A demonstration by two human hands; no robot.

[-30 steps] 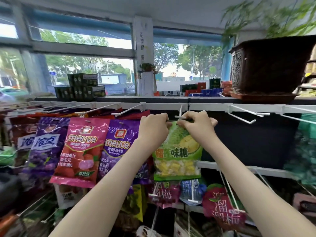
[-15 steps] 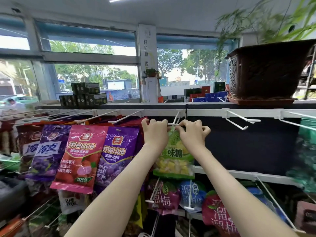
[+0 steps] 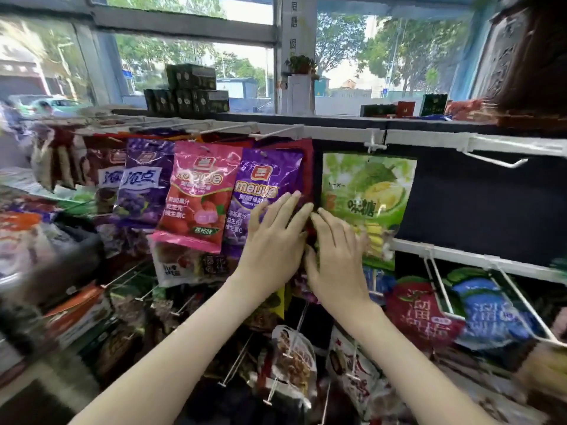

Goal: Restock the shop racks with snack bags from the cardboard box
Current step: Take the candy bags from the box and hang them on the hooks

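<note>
One view, head camera, so all from there. Two hands sit mid-frame against the top row of hanging bags.

On the left hand [image 3: 273,240] the fingers are straight and together. They lie flat on the lower right part of the purple glossy gummy bag [image 3: 264,182] and grip nothing. On the right hand [image 3: 337,256] the fingers are straight and slightly spread. They are laid on the lower left corner of the green plastic durian-candy bag [image 3: 376,191], with nothing pinched as far as I can see. The fingertips of the two hands almost meet at the gap between those bags.

The green bag hangs upright just under the white wire peg [image 3: 375,144] on the white metal rail [image 3: 429,138]. Its hang hole is too blurred for me to confirm. The pink glossy strawberry gummy bag [image 3: 199,204] overlaps the purple one on the left. A bare white wire hook [image 3: 494,161] sits further right. No cardboard box in view.

I read this as the settle-and-straighten step for the green bag, with plenty of restocking likely left. To do it well I'd use flat palms and push lightly toward the dark back panel [image 3: 478,207]. I'd square the green bag beside the purple one without overlap. I'd avoid any upward drag that could slide it off the peg tip, and check it hangs free before letting go.
</note>
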